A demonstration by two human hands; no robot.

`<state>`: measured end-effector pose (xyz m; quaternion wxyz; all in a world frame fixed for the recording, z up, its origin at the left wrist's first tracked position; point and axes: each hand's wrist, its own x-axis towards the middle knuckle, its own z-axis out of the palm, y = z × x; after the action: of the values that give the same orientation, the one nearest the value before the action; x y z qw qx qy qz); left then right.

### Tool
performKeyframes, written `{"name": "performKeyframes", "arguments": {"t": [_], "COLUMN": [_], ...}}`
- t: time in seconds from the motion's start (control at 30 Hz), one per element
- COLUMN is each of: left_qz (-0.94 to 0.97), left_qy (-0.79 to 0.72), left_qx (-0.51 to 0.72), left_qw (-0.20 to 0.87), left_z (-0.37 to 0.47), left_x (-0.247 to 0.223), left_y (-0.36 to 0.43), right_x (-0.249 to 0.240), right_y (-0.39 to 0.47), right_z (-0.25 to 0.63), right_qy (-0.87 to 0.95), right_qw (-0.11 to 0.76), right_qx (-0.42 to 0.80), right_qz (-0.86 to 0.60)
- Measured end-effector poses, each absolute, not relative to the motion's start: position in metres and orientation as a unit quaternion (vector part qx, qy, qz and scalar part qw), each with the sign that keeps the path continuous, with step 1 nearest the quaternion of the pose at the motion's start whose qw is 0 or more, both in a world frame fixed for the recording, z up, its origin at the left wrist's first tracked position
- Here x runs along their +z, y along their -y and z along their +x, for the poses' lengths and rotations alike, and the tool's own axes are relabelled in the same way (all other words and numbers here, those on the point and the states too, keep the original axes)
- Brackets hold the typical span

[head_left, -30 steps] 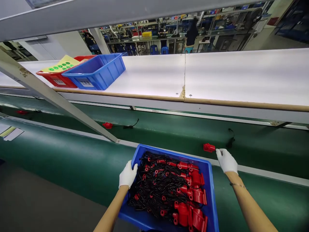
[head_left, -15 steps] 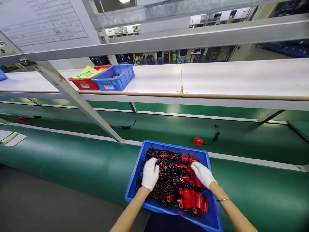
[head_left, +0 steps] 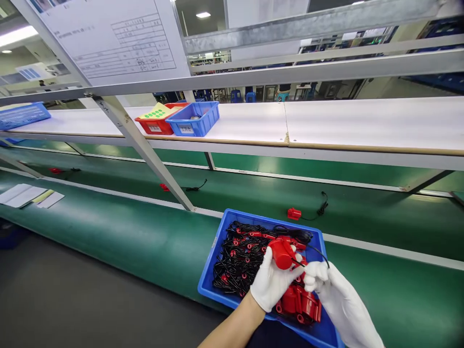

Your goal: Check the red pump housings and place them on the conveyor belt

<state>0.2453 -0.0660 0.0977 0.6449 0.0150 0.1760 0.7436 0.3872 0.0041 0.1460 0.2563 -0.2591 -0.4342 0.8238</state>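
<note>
In my left hand (head_left: 271,282), gloved in white, I grip a red plastic unit (head_left: 282,253) above the blue bin. A black cable (head_left: 297,262) runs from this unit to my right hand (head_left: 319,276), whose white-gloved fingers are pinched on it. Beneath both hands, the blue bin (head_left: 208,279) holds several more red units (head_left: 299,303) on the right. Bundled black cables (head_left: 232,266) fill its left side. My hands hide part of the bin's contents.
On the green belt (head_left: 232,193) behind the bin lies a red unit with a cable (head_left: 294,213); others lie farther left. A slanted metal post (head_left: 145,150) stands left of the bin. A white shelf (head_left: 326,121) carries a red box (head_left: 154,126) and a blue box (head_left: 194,126).
Both hands were over the bin's contents; now the left holds a red unit up and the right holds its cable. The view has shifted left, showing more paper sheets there.
</note>
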Motion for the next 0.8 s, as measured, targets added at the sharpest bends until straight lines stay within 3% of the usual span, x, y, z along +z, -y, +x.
{"name": "performKeyframes", "arguments": {"t": [0.1,0.23,0.47,0.7,0.8], "left_qz": [0.017,0.082,0.205,0.204,0.169], "left_qy": [-0.157,-0.206,-0.334,-0.250,-0.239], "left_qx": [0.775,0.781,0.719,0.705,0.714], "left_qw": [0.611,0.584,0.574,0.632,0.635], "left_z": [0.241,0.228,0.203,0.224,0.230], "left_x": [0.114,0.122,0.132,0.129,0.127], "left_y": [0.076,0.092,0.108,0.101,0.100], "right_x": [0.135,0.118,0.095,0.120,0.123], "right_y": [0.006,0.007,0.007,0.013,0.007], "right_z": [0.386,0.385,0.387,0.386,0.392], "right_qy": [0.258,0.190,0.311,0.440,0.562], "right_qw": [0.302,0.281,0.153,0.101,0.039], "right_qx": [0.862,0.868,0.867,0.836,0.750], "right_qz": [-0.315,-0.362,-0.359,-0.313,-0.348]}}
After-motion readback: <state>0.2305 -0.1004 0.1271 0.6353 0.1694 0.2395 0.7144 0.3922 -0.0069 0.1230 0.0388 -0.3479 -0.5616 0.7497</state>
